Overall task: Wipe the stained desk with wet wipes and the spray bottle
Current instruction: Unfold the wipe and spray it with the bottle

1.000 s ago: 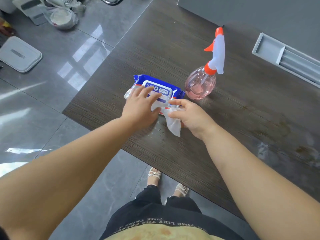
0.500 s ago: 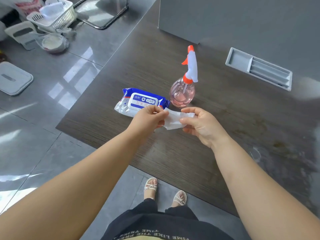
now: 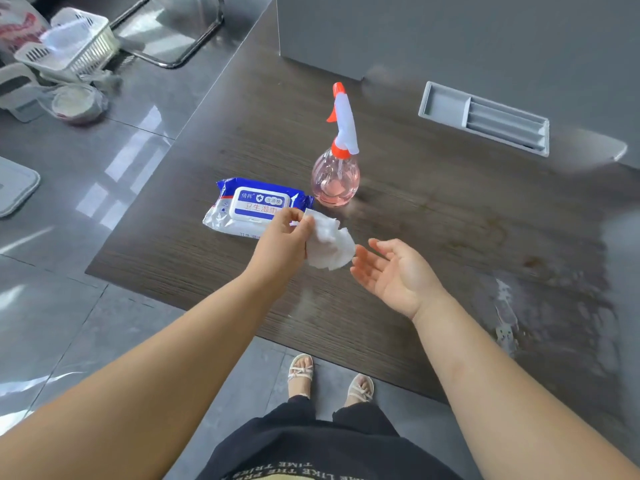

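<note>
A dark wood-grain desk (image 3: 214, 258) carries a blue and white wet wipes pack (image 3: 254, 206) with its lid down. Right of the pack stands a pink spray bottle (image 3: 336, 178) with a white and orange trigger head. My left hand (image 3: 282, 249) pinches a crumpled white wipe (image 3: 329, 245) just above the desk, in front of the pack. My right hand (image 3: 394, 271) hovers palm up beside the wipe, fingers straight, holding nothing. Brownish stains (image 3: 495, 230) mark the desk to the right, and a wet patch (image 3: 505, 306) lies near the right front.
A grey cable tray (image 3: 485, 119) is set into the desk at the back right, below a grey partition (image 3: 450, 32). On the glossy tiled floor to the left stand a white basket (image 3: 69, 46), a bowl (image 3: 74, 102) and a grey lid (image 3: 14, 185). My feet show below the desk's edge.
Earlier my right hand drew a wipe from the pack while my left pressed it down. Then both hands held the wipe. Now only my left holds it, and my right has let go.
</note>
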Available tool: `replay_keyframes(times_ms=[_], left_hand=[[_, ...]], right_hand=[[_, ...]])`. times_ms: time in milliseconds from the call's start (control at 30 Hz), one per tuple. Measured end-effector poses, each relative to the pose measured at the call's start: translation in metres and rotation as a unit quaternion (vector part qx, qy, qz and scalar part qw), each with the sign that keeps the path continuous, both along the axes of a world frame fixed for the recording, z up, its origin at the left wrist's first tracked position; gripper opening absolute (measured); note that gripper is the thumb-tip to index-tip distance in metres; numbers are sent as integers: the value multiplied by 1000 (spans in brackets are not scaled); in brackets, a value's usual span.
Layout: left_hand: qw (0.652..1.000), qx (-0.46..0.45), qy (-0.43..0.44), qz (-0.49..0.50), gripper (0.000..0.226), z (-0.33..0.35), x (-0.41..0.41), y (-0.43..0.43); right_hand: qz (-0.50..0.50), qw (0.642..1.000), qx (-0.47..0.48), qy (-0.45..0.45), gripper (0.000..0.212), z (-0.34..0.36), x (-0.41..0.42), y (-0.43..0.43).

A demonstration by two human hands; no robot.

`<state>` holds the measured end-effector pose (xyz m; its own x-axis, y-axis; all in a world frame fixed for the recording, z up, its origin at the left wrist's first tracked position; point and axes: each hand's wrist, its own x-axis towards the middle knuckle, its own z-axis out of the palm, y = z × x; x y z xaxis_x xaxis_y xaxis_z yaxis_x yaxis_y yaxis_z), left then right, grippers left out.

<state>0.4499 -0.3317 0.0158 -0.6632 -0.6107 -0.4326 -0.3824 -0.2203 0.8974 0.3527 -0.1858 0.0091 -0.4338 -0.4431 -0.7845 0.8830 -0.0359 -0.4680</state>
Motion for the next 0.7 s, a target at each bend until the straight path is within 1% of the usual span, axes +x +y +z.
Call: replay_keyframes(times_ms=[33,100,133,167,233,333,400,433,467,533,600,667,700], left_hand=[[1000,12,0,-12,16,-1,-2,3],[999,28,2,-34,17,-2,-6,8],[999,35,4,-40,18,-2,-8,10],[998,44,6,-44,19,-2,-10,12],[997,64,5,-42,21,-4,-12,12],[995,97,4,-37,21,-8,-13,9],[990,142,15,-20,19,-11,-14,10],[987,163,14,0,18,-12,-16,12],[983,184,8,20,19,-14,-19,14],[970,240,-5,42,27,-18,-22,18],[954,298,-8,4,37,-18,-23,21],[944,318,-2,-89,45,-17,-22,19],[938,318,6,-137,45,-16,-21,18]], right_hand=[[28,999,-12,-14,22,-4,3,1],[94,995,-34,-19,57,-9,8,1],[123,991,-53,-19,64,-10,10,1],[143,988,-60,-12,60,-11,11,0],[140,988,-61,0,41,-14,8,-1],[61,996,-63,9,21,-20,1,1],[17,996,-82,18,22,-21,-3,3],[18,996,-82,28,25,-21,-3,3],[32,996,-76,39,26,-21,-2,2],[79,992,-58,73,18,-17,1,0],[111,986,-38,115,12,-15,3,-2],[118,983,-26,141,8,-14,2,-2],[117,982,-22,147,7,-13,2,-1]])
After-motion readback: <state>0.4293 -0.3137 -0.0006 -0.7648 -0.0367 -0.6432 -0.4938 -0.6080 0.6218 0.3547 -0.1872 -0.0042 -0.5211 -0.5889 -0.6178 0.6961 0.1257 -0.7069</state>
